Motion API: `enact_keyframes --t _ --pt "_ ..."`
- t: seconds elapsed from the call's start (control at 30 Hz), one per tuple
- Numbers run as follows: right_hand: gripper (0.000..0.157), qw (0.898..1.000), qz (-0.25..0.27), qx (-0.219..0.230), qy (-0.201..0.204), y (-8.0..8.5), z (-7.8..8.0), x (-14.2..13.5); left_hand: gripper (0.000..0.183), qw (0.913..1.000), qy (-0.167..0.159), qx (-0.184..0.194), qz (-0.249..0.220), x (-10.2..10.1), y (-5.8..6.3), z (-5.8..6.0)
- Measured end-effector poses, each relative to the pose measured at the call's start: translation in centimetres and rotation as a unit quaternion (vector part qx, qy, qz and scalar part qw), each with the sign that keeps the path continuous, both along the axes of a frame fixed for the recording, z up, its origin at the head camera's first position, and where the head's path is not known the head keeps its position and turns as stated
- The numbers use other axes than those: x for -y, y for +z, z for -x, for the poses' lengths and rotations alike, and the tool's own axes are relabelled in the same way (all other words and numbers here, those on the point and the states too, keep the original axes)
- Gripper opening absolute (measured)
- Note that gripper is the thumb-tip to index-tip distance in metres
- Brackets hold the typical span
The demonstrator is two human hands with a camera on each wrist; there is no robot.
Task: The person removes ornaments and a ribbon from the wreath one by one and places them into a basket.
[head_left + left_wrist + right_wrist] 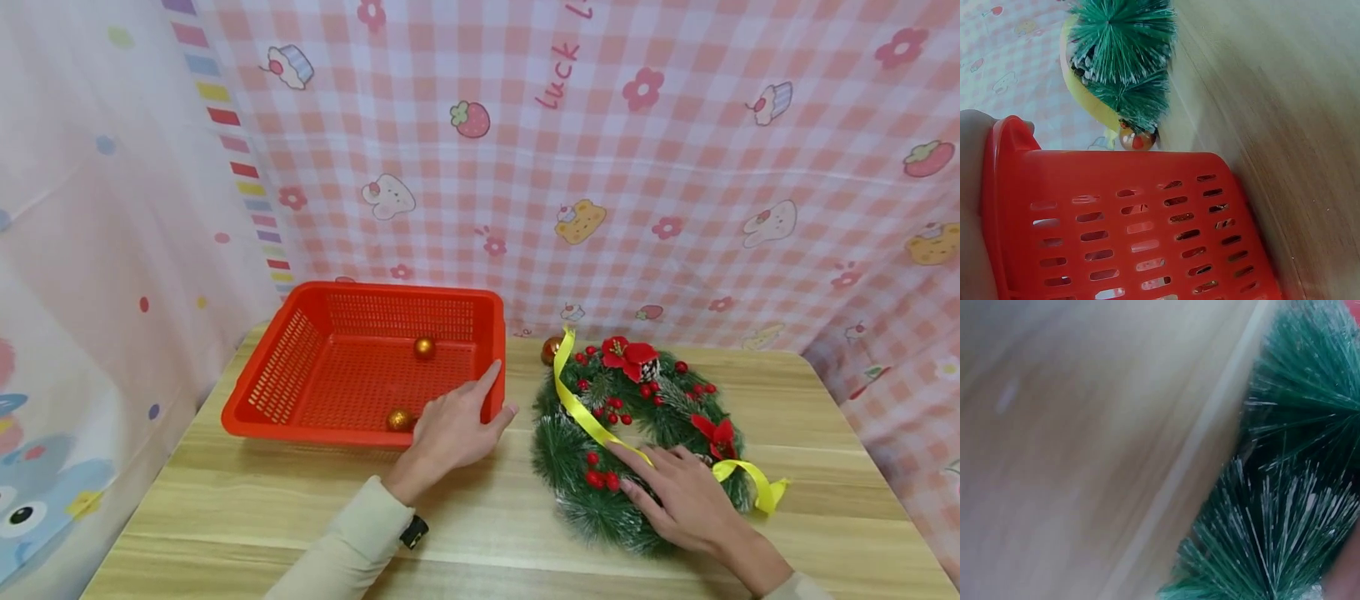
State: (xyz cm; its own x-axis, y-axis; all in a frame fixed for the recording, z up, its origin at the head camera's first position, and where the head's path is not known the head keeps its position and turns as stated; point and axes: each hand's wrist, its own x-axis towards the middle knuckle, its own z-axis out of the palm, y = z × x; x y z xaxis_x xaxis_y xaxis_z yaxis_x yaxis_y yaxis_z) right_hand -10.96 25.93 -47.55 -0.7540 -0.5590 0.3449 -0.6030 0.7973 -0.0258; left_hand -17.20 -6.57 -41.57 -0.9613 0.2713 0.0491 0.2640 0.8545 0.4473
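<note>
My left hand point(457, 429) rests over the front right corner of a red plastic basket point(255, 429), its index finger straight along the rim. In the left wrist view the basket's slotted wall point(1116, 206) fills the lower part, with the hand at the left edge. Inside the basket lie two gold balls, one toward the back point(424, 347) and one at the front point(400, 419). My right hand point(686, 500) lies on the front of a green wreath point(562, 454), fingers extended, touching a yellow ribbon point(581, 412) draped across it.
Red berries, red flowers point(628, 357) and a pinecone point(649, 371) decorate the wreath. A copper-coloured ball point(551, 350) sits at its back left. The wooden table point(225, 517) meets a pink checked curtain point(525, 192) behind, and a pale curtain point(112, 250) hangs on the left.
</note>
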Motion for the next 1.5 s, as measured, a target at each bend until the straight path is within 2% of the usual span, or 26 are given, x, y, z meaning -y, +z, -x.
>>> enact_keyframes --t 0.13,0.27,0.4,0.5,0.57,0.63,0.8,0.97,1.07,1.17,1.37,1.5 --pt "0.054 1.0 0.006 -0.011 0.019 -0.1 -0.1 -0.8 0.07 1.0 -0.001 0.0 0.004 -0.1 -0.1 -0.1" --pt "0.056 0.999 0.03 -0.01 0.013 0.0 -0.1 -0.8 0.07 0.9999 -0.004 -0.002 0.01 -0.2 -0.2 -0.1" --pt "0.055 0.996 0.083 0.03 -0.019 0.7 -0.1 0.1 0.07 0.9998 -0.007 -0.009 0.014 -0.2 -0.2 0.1" --pt "0.052 0.987 0.131 0.06 -0.066 1.8 -0.1 1.4 0.07 0.9998 -0.007 -0.012 0.017 -0.1 0.0 0.2" --pt "0.052 0.978 0.157 0.085 -0.11 2.8 -0.1 2.6 0.07 0.9997 -0.008 -0.013 0.019 -0.1 0.1 0.3" --pt "0.055 0.964 0.176 0.125 -0.157 3.9 0.0 3.9 0.07 0.9997 -0.009 -0.014 0.02 -0.1 0.2 0.4" --pt "0.079 0.925 0.172 0.235 -0.244 6.1 1.1 6.7 0.07 0.9995 -0.004 -0.018 0.024 0.1 0.2 0.4" --pt "0.093 0.896 0.126 0.305 -0.298 6.1 2.2 8.1 0.07 0.9995 -0.008 -0.015 0.026 0.0 0.0 0.3" --pt "0.099 0.887 0.098 0.327 -0.312 5.4 2.3 8.6 0.07 0.9995 -0.011 -0.013 0.025 -0.1 0.0 0.2" --pt "0.101 0.889 0.079 0.323 -0.314 4.6 2.2 9.1 0.07 0.9994 -0.008 -0.017 0.03 -0.2 0.0 0.2" --pt "0.096 0.91 0.025 0.278 -0.305 3.4 1.7 9.6 0.07 0.9994 -0.005 -0.016 0.031 -0.2 0.0 0.2" --pt "0.095 0.921 0.014 0.265 -0.287 3.0 1.3 9.4 0.07 0.9994 -0.002 -0.016 0.032 -0.1 -0.1 0.2"
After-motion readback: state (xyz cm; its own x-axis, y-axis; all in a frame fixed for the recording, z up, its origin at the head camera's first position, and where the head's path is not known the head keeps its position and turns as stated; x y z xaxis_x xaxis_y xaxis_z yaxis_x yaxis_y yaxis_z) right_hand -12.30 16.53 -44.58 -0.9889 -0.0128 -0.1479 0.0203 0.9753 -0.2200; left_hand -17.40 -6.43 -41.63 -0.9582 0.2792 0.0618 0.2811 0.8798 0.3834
